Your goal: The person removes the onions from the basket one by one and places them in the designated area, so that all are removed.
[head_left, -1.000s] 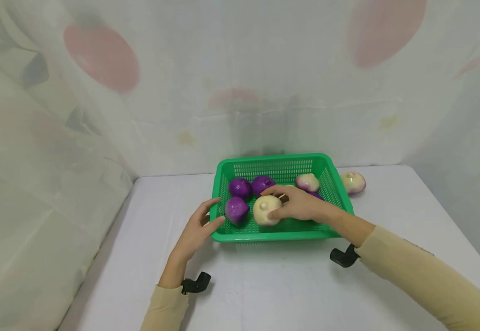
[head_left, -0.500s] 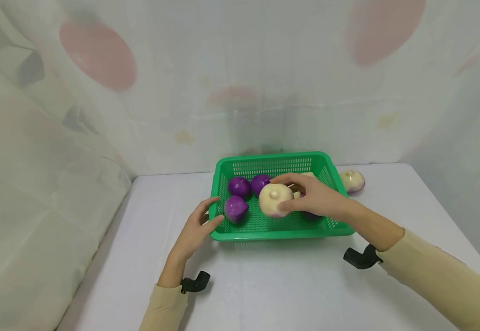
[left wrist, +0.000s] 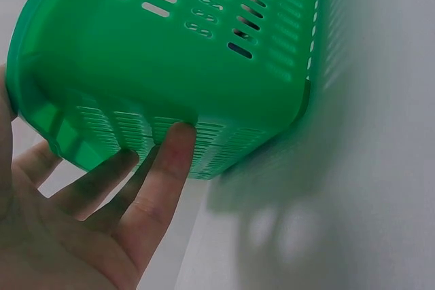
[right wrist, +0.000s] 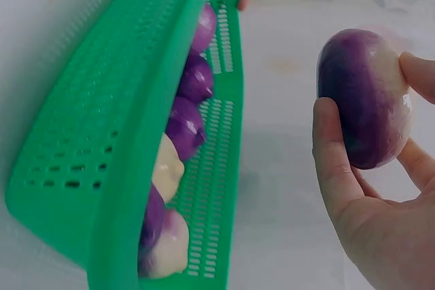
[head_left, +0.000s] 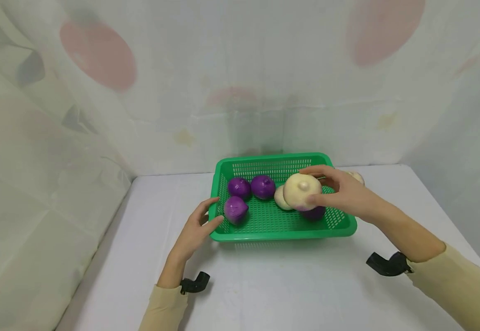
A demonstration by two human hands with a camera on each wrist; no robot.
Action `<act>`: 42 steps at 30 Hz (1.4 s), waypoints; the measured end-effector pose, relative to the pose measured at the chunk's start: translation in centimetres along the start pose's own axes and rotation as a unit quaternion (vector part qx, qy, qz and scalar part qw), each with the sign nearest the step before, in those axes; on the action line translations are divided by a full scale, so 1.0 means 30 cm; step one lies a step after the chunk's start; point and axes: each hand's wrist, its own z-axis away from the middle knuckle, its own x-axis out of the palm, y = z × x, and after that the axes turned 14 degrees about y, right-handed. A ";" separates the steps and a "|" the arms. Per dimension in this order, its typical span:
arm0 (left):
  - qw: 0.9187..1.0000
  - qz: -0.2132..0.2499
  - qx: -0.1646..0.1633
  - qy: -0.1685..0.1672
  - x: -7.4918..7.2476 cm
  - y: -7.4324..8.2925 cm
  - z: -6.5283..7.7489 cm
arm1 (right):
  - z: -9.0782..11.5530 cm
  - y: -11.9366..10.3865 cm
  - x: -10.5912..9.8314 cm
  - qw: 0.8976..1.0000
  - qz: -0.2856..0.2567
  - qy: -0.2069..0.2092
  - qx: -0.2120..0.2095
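The right hand [head_left: 344, 192], gripping a turnip [head_left: 302, 192], moved rightward, part-hiding the outlying bulb [head_left: 358, 176]; the relaxed left hand [head_left: 194, 231] touches the basket [head_left: 283, 236].

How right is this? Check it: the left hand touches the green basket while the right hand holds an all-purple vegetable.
Not all purple: the head view shows the vegetable in the right hand as cream with purple. The rest stands.

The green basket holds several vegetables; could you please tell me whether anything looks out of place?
One pale vegetable, partly hidden behind the right hand, looks astray: it lies on the table outside the basket, while purple ones sit inside.
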 end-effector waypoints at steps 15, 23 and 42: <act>1.000 0.005 -0.002 0.002 -0.008 0.012 -0.002 | 0.048 0.043 -0.135 0.996 -0.024 0.088 -0.001; 1.000 0.012 -0.005 -0.007 0.005 0.007 -0.002 | 0.073 0.073 -0.200 0.991 0.003 0.132 0.015; 1.000 -0.009 0.002 0.003 0.000 0.007 0.005 | 0.045 0.231 -0.328 0.949 -0.244 0.200 0.013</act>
